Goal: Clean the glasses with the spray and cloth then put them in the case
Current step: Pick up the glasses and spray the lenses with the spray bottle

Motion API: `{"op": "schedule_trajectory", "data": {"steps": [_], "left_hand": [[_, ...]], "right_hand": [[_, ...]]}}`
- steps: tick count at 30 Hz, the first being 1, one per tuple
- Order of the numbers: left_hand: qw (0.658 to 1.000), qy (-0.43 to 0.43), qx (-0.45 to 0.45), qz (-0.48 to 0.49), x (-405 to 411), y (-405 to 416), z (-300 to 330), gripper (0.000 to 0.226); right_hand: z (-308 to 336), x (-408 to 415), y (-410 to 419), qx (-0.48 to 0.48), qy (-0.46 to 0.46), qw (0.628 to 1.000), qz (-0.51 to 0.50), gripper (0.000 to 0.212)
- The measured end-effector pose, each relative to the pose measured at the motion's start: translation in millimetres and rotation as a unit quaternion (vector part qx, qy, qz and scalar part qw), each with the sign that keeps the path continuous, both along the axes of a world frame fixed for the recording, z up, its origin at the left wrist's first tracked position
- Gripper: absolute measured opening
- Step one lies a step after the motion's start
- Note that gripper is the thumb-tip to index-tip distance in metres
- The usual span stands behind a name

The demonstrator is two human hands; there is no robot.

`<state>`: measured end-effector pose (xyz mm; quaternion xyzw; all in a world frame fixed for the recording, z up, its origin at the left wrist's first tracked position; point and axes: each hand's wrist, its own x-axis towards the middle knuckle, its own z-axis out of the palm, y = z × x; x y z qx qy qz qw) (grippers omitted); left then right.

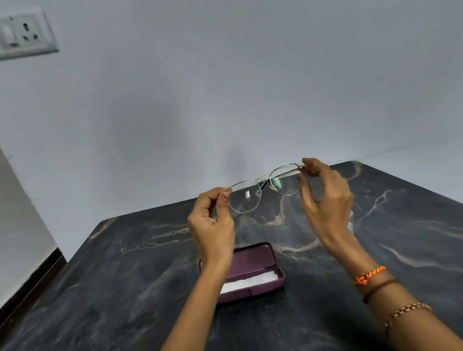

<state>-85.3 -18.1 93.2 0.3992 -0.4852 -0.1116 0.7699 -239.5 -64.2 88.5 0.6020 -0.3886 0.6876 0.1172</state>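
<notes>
Thin metal-framed glasses (265, 187) are held up in the air above the dark marble table (122, 285), lenses facing me. My left hand (212, 225) pinches the frame's left end between thumb and fingers. My right hand (325, 197) pinches the right end at the hinge. Below them, an open purple glasses case (256, 257) lies on the table, with a white cloth (249, 282) inside its lower half; my left forearm covers its left part. A bit of something white (351, 219) peeks out behind my right hand. No spray bottle shows.
A pale wall rises right behind the table's far edge. A white socket plate (20, 34) sits high on the wall at the left. The table's left edge drops to a floor with a dark skirting (36, 276).
</notes>
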Motion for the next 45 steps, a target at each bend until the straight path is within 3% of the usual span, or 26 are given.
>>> {"op": "schedule_trajectory", "data": {"steps": [6,11,14,17,21,28,33,37,45], "left_hand": [[1.0,-0.015,0.012,0.014,-8.5,-17.5,-4.7,0.029],[0.999,0.014,0.04,0.023,-10.1,-33.9,-9.1,0.028],[0.998,0.036,0.044,0.024,-12.1,-41.8,-13.5,0.026],[0.997,0.042,0.051,0.027,-13.9,-49.5,-16.7,0.025],[0.995,0.067,0.064,0.025,-21.4,-60.4,-21.8,0.026],[0.996,0.037,0.078,0.027,-32.1,-67.0,-34.7,0.02],[0.995,-0.016,0.086,0.042,-44.3,-58.6,-43.0,0.012],[0.995,0.0,0.079,0.054,-46.1,-55.7,-41.3,0.012],[0.994,0.016,0.087,0.056,-45.8,-51.7,-35.9,0.011]], "right_hand": [[-28.5,-25.7,-6.6,-0.004,-0.07,0.991,-0.11,0.024],[-50.6,-37.6,-18.0,0.087,0.028,0.99,-0.106,0.04],[-60.0,-39.5,-23.2,0.095,0.086,0.988,-0.087,0.047],[-63.8,-37.7,-25.9,0.09,0.056,0.993,-0.051,0.069],[-64.5,-40.0,-28.0,0.087,0.04,0.994,-0.053,0.065],[-67.6,-38.6,-28.9,0.183,0.011,0.983,-0.023,0.074],[-57.4,-29.4,-24.3,0.126,0.029,0.992,-0.014,0.072],[-47.5,-15.8,-16.1,0.08,0.056,0.995,-0.003,0.066],[-45.6,-13.2,-10.5,0.105,0.094,0.99,0.012,0.059]]}}
